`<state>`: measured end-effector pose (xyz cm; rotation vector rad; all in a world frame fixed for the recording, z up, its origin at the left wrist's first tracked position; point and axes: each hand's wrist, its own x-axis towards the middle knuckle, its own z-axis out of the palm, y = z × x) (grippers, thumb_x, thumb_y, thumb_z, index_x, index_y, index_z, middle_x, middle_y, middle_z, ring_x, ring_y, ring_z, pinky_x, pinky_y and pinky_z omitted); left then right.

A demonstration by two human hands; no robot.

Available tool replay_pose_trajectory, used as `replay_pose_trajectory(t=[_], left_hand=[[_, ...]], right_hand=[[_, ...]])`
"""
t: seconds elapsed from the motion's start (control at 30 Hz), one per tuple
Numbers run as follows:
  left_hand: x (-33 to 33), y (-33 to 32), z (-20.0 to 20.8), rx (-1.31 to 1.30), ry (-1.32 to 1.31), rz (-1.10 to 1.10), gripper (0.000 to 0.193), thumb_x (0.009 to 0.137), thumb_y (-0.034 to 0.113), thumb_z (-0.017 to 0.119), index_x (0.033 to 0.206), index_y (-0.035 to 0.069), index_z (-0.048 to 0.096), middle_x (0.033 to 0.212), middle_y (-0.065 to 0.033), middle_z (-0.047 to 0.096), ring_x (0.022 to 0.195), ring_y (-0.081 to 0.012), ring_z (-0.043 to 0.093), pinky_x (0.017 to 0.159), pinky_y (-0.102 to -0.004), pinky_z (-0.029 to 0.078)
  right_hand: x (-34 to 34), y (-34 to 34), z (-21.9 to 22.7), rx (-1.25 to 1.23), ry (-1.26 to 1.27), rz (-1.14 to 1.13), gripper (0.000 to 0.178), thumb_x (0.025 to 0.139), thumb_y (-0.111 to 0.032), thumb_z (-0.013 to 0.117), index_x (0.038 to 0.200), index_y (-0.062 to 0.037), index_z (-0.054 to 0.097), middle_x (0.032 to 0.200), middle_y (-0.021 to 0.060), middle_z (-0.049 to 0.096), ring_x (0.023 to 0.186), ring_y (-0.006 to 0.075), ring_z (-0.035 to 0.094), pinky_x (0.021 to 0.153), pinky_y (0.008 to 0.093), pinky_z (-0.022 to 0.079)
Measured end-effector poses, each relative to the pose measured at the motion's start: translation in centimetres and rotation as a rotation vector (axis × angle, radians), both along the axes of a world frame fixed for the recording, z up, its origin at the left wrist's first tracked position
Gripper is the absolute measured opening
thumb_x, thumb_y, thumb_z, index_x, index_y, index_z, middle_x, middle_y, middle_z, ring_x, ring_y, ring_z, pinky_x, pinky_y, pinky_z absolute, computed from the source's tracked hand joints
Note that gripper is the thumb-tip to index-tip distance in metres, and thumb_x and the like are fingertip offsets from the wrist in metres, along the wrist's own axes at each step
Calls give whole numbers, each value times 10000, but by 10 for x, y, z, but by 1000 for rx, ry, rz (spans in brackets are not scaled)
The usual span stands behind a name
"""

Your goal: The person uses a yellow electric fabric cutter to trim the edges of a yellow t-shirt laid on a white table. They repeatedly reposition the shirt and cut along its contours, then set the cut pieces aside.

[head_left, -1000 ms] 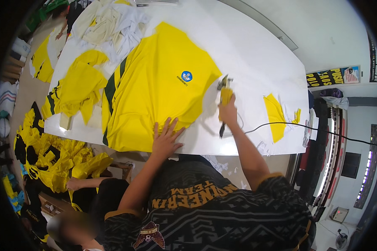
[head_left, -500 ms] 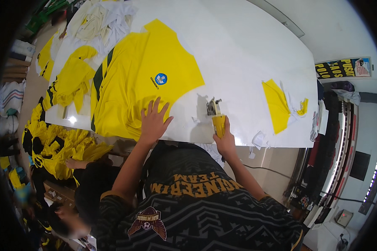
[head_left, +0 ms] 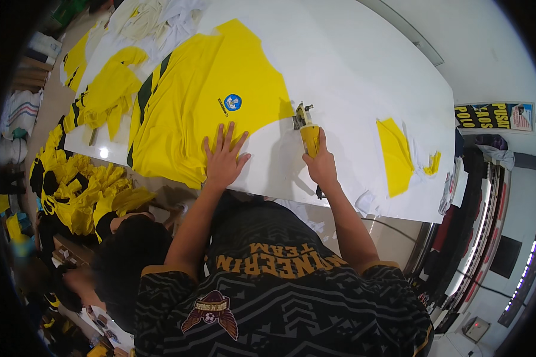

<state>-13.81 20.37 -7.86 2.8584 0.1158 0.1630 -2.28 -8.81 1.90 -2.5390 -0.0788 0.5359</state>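
A large yellow fabric piece [head_left: 244, 71] with dark stripes on its left side and a small round blue emblem lies on the white table [head_left: 351, 77]. My left hand [head_left: 225, 163] rests on its lower right part, palm down and fingers spread. My right hand [head_left: 321, 165] is wrapped around the yellow handle of an electric rotary fabric cutter [head_left: 309, 138]. The cutter's metal head stands upright beside the fabric's right corner. Whether its blade touches the cloth, I cannot tell.
Yellow offcuts [head_left: 395, 157] lie to the right. More yellow garment pieces [head_left: 110, 83] and white cloth [head_left: 161, 21] cover the far left. Below the table's left edge, a person [head_left: 128, 262] sits beside a yellow fabric heap [head_left: 80, 190]. A power cord [head_left: 393, 229] hangs below the table.
My right hand has moved the cutter up and away from me, to the fabric's right corner. My left hand stays flat on the cloth. The person at lower left has shifted closer.
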Motion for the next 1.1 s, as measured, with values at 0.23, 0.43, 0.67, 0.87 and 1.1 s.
replay_pose_trajectory(t=[0.23,0.43,0.67,0.87,1.1], left_hand=[[1,0,2,-28,26,8,683,1092,618,581,1721,367,494,1896,-77,243,1741,-381,200,1287,-797,120],[1,1,2,-52,17,8,682,1087,603,592,1717,359,504,1894,-86,250,1738,-397,208,1280,-810,115],[2,0,7,-96,20,4,680,1083,594,604,1709,343,519,1886,-95,271,1735,-400,218,1277,-814,116],[2,-1,5,-69,84,6,698,1078,602,616,1717,345,502,1893,-104,244,1746,-398,185,1274,-811,116],[2,-3,9,-83,118,14,709,1081,623,604,1732,373,472,1901,-91,224,1757,-388,152,1297,-792,79]], right_hand=[[7,5,-1,-45,-8,10,1064,971,-194,716,1820,-197,75,1090,360,775,997,576,753,883,612,611],[25,20,4,31,7,2,1050,958,-182,707,1815,-200,101,1226,383,757,1062,582,752,943,606,618],[62,44,3,4,19,26,1042,969,-180,701,1814,-201,92,1261,386,749,1085,575,751,952,598,619],[95,66,6,-17,26,32,1038,979,-193,714,1812,-216,95,1293,373,746,1126,561,751,985,588,625],[132,85,4,-18,-7,69,1032,981,-184,717,1808,-211,98,1218,341,770,1091,541,761,940,576,627]])
